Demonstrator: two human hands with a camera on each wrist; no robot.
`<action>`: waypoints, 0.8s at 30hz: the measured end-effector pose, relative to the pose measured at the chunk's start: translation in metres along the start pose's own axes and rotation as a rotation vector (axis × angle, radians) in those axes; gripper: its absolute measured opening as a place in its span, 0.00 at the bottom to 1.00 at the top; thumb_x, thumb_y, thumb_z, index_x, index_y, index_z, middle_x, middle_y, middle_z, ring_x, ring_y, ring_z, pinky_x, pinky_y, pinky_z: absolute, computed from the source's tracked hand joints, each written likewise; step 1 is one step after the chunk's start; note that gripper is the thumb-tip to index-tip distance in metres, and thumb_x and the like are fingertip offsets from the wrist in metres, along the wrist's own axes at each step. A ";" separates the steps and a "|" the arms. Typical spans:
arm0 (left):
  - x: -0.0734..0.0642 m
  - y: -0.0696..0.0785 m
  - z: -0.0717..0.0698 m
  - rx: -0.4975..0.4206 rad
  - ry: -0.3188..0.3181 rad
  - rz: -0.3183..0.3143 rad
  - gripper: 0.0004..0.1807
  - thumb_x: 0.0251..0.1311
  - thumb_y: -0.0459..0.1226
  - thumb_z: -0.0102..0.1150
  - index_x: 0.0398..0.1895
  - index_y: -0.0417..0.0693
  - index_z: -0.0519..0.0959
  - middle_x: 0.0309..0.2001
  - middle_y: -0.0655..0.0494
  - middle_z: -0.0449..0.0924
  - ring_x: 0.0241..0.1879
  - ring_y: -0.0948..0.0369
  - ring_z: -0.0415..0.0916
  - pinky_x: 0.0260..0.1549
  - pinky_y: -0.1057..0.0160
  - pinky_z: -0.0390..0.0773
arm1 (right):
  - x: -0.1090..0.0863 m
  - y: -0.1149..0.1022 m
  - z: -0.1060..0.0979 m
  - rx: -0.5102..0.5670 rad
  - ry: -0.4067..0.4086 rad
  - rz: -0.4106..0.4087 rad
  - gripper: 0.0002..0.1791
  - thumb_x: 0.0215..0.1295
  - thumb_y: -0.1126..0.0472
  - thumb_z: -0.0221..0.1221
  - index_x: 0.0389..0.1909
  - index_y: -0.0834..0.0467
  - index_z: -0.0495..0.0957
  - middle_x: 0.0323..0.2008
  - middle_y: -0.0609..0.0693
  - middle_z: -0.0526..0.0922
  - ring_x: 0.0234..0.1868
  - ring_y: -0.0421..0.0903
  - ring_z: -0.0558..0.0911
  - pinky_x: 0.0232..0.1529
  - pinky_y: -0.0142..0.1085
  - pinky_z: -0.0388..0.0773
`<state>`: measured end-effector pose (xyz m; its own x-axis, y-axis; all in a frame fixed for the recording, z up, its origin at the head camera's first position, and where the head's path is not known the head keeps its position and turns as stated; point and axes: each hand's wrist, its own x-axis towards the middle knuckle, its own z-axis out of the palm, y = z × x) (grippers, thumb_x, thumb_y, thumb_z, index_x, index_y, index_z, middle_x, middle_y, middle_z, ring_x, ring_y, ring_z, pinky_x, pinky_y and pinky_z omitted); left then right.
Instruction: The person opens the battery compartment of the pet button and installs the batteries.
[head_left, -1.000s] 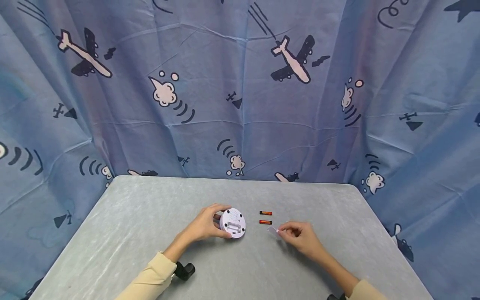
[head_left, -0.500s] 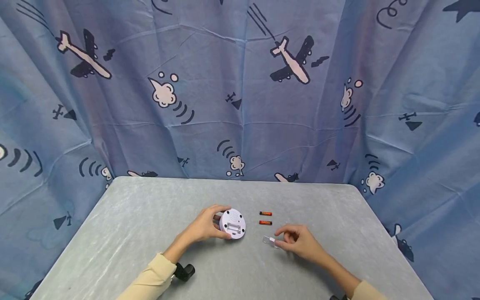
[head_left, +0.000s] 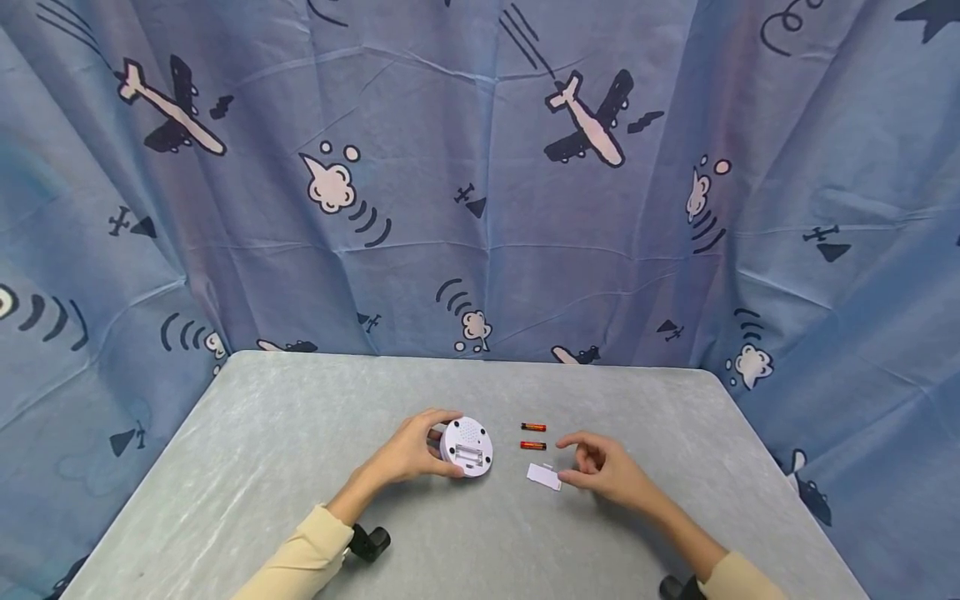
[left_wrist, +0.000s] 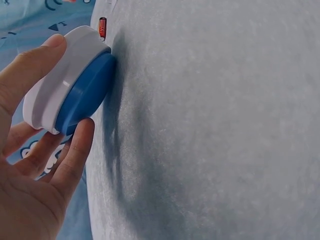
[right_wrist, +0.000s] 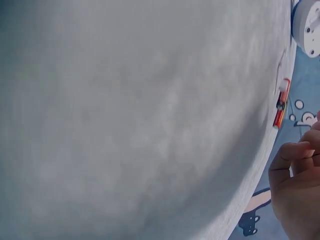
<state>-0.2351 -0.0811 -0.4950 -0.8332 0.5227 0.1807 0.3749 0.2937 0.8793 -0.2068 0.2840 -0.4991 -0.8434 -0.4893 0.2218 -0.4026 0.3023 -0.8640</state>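
Observation:
My left hand (head_left: 408,450) grips a round white device (head_left: 467,432) by its rim, thumb low and fingers on the far side. Its underside faces me, showing small dark feet, a speaker grille and an uncovered battery compartment (head_left: 468,455) with nothing in it. The left wrist view shows the device's blue front (left_wrist: 87,95) facing the table. A small white battery cover (head_left: 543,476) lies on the table. My right hand (head_left: 603,471) is just right of it, thumb tip near its edge, index finger held apart from the thumb. Beyond the cover lie two red-and-black batteries (head_left: 533,446).
The pale grey table (head_left: 337,400) carries all of these things. Behind it hangs a blue curtain (head_left: 420,200) printed with planes and clouds. A black wrist camera mount (head_left: 369,543) sits below the left forearm.
My right hand has brought the cover nearer, turned it, laid it on the table and let go, thumb and index finger now apart. The left hand and the device have stayed in place.

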 end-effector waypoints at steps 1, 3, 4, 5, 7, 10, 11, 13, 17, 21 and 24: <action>0.000 0.000 0.000 0.003 -0.001 -0.001 0.46 0.41 0.28 0.84 0.66 0.30 0.71 0.55 0.43 0.75 0.45 0.51 0.80 0.37 0.64 0.83 | 0.001 0.000 -0.002 -0.006 0.003 -0.003 0.23 0.60 0.67 0.72 0.54 0.70 0.78 0.22 0.50 0.70 0.21 0.35 0.65 0.19 0.29 0.65; 0.000 0.000 -0.001 0.009 -0.002 -0.004 0.46 0.41 0.29 0.84 0.67 0.30 0.71 0.55 0.43 0.75 0.45 0.51 0.80 0.37 0.64 0.83 | 0.004 0.000 -0.005 -0.018 0.009 -0.002 0.23 0.60 0.67 0.72 0.54 0.70 0.77 0.22 0.52 0.70 0.21 0.35 0.65 0.18 0.30 0.65; -0.001 0.000 -0.001 0.009 -0.004 -0.006 0.46 0.42 0.29 0.83 0.67 0.30 0.71 0.55 0.43 0.75 0.45 0.51 0.80 0.37 0.64 0.83 | 0.005 0.001 -0.007 -0.025 0.013 -0.002 0.23 0.60 0.68 0.72 0.54 0.71 0.77 0.22 0.53 0.70 0.20 0.36 0.65 0.18 0.31 0.65; -0.001 0.000 -0.001 0.010 -0.005 -0.009 0.46 0.42 0.29 0.83 0.67 0.30 0.71 0.55 0.43 0.74 0.45 0.51 0.80 0.37 0.64 0.84 | 0.006 0.001 -0.008 -0.034 0.016 -0.001 0.24 0.60 0.68 0.72 0.54 0.71 0.77 0.23 0.53 0.71 0.20 0.36 0.65 0.18 0.31 0.65; -0.002 0.000 -0.001 0.008 -0.005 -0.014 0.46 0.43 0.29 0.83 0.67 0.30 0.70 0.56 0.43 0.74 0.46 0.51 0.80 0.37 0.63 0.84 | 0.009 0.003 -0.012 -0.052 0.021 0.003 0.24 0.60 0.67 0.72 0.55 0.70 0.76 0.23 0.54 0.71 0.20 0.37 0.65 0.18 0.31 0.65; -0.003 0.000 -0.002 -0.006 -0.002 -0.016 0.45 0.43 0.29 0.83 0.67 0.29 0.70 0.56 0.41 0.74 0.45 0.51 0.81 0.37 0.63 0.84 | 0.014 0.007 -0.015 -0.082 0.028 0.009 0.25 0.60 0.66 0.72 0.56 0.70 0.76 0.24 0.54 0.72 0.21 0.37 0.65 0.19 0.31 0.65; -0.003 0.000 -0.002 -0.015 -0.001 -0.017 0.45 0.43 0.29 0.83 0.67 0.29 0.70 0.56 0.40 0.74 0.44 0.51 0.81 0.37 0.63 0.84 | 0.016 0.008 -0.016 -0.093 0.029 0.012 0.25 0.60 0.66 0.73 0.56 0.69 0.77 0.25 0.54 0.72 0.21 0.37 0.65 0.19 0.31 0.65; -0.004 0.001 -0.002 -0.027 0.000 -0.021 0.45 0.43 0.30 0.83 0.66 0.28 0.69 0.57 0.39 0.74 0.43 0.51 0.82 0.36 0.63 0.84 | 0.020 0.011 -0.018 -0.110 0.032 0.021 0.26 0.59 0.65 0.73 0.56 0.69 0.77 0.26 0.55 0.72 0.21 0.37 0.65 0.19 0.31 0.65; -0.004 0.001 -0.002 -0.039 0.004 -0.026 0.46 0.44 0.29 0.83 0.67 0.28 0.69 0.57 0.37 0.74 0.42 0.50 0.82 0.36 0.63 0.84 | 0.030 0.015 -0.020 -0.161 0.043 0.067 0.29 0.57 0.61 0.76 0.57 0.66 0.78 0.28 0.56 0.73 0.23 0.38 0.66 0.21 0.31 0.65; -0.004 0.000 -0.001 -0.035 0.013 -0.023 0.45 0.44 0.27 0.81 0.67 0.26 0.68 0.57 0.35 0.73 0.43 0.46 0.82 0.36 0.60 0.84 | 0.040 0.019 -0.021 -0.224 0.034 0.112 0.32 0.55 0.55 0.77 0.58 0.63 0.78 0.31 0.56 0.74 0.25 0.40 0.68 0.24 0.32 0.67; -0.004 -0.001 -0.001 -0.029 0.013 -0.026 0.45 0.45 0.27 0.81 0.67 0.27 0.68 0.57 0.35 0.73 0.43 0.46 0.82 0.37 0.59 0.84 | 0.046 0.022 -0.021 -0.262 0.021 0.119 0.34 0.55 0.52 0.77 0.59 0.61 0.78 0.33 0.56 0.74 0.25 0.41 0.69 0.26 0.32 0.67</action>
<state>-0.2322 -0.0841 -0.4961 -0.8481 0.5043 0.1629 0.3408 0.2836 0.8964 -0.2621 0.2850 -0.4979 -0.8963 -0.4213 0.1381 -0.3765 0.5589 -0.7388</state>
